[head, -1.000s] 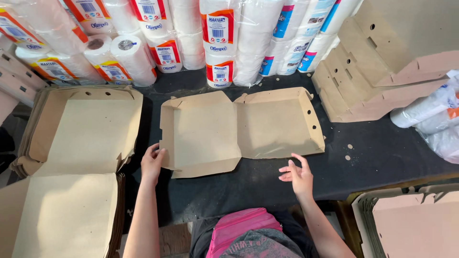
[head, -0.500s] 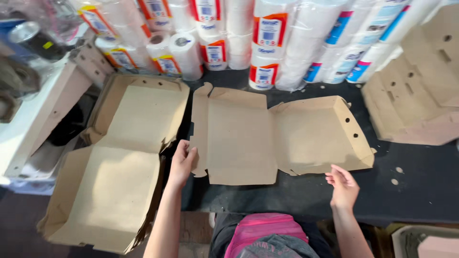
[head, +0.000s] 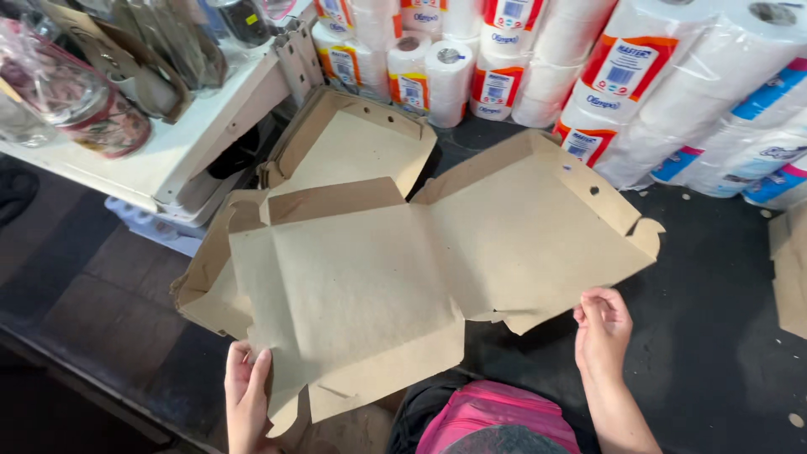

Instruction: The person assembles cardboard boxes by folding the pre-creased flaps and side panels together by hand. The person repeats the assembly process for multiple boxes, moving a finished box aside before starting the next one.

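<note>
Head view, one item: flat kraft clamshell box blank (head: 420, 277), long axis running left to right between my hands. My left hand (head: 246, 402) pinches its near-left corner; my right hand (head: 602, 329), fingers curled, apparently touches the near-right edge above the dark counter (head: 723, 336).

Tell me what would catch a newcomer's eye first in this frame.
First, the flat brown cardboard box blank spread open mid-frame, gripped at its near left corner by the left hand and at its near right edge by the right hand. Behind it, wrapped paper rolls with red and blue labels line the far side of the dark table. More unfolded cardboard boxes lie stacked beneath the blank, at left.
</note>
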